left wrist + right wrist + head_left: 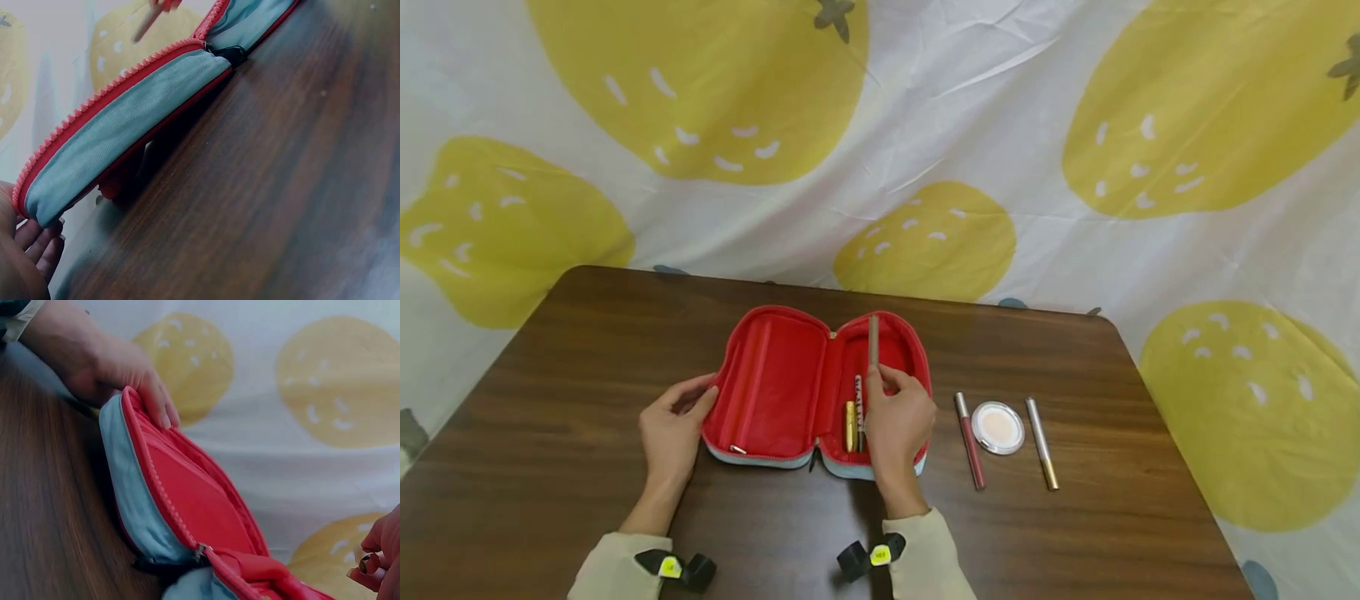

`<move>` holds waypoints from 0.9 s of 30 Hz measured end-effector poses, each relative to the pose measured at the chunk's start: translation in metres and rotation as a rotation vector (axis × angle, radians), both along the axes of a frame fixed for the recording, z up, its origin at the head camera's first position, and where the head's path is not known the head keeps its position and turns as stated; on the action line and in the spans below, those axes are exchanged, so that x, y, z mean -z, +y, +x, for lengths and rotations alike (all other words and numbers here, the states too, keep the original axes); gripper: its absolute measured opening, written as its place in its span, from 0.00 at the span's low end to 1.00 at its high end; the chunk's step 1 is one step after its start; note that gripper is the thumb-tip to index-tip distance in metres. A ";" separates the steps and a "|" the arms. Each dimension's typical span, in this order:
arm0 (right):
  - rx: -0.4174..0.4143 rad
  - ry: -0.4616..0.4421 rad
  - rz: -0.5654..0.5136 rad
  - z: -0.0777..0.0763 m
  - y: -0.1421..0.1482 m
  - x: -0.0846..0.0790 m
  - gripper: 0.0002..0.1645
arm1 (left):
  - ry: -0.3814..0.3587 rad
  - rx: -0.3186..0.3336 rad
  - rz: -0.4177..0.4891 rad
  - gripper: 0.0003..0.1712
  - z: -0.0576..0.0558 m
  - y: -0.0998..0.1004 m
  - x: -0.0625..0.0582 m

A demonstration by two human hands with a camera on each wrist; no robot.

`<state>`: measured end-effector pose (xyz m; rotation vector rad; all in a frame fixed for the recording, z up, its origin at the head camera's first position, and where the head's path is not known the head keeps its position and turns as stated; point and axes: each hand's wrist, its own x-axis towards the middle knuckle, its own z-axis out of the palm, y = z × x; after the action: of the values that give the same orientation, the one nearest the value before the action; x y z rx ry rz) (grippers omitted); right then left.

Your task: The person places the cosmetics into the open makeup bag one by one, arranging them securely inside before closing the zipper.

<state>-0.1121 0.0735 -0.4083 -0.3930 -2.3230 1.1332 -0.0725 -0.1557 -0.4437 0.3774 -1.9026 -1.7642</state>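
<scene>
A zippered cosmetic pouch (786,379), red inside and light blue outside, lies unfolded on the table. My left hand (672,433) grips its left edge, thumb on the rim and fingers beneath, as the left wrist view also shows at the pouch's blue side (125,119). Above the pouch's right half, my right hand (901,421) pinches a slim tan cosmetic stick (873,340), held upright. Inside that half lie a gold tube (850,427) and a black-and-white tube (858,392), partly hidden by the right hand. Only the stick's round end (369,563) shows in the right wrist view.
Right of the pouch, a pink lip gloss tube (970,442), a round compact (997,427) and a silver-and-gold tube (1042,443) lie side by side on the brown wooden table (587,350). Behind the table hangs a white cloth (760,217) with yellow fruit prints.
</scene>
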 end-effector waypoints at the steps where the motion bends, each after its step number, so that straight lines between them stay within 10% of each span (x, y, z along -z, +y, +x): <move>1: -0.002 -0.014 -0.007 -0.003 -0.002 0.000 0.09 | 0.000 0.000 -0.004 0.12 -0.001 0.000 0.000; 27: -0.013 -0.129 0.001 -0.035 -0.010 0.022 0.10 | -0.005 0.007 0.021 0.11 -0.001 0.004 -0.002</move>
<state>-0.1471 0.0630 -0.4304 -0.4636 -2.4409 1.1436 -0.0733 -0.1518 -0.4415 0.3835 -1.8925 -1.7908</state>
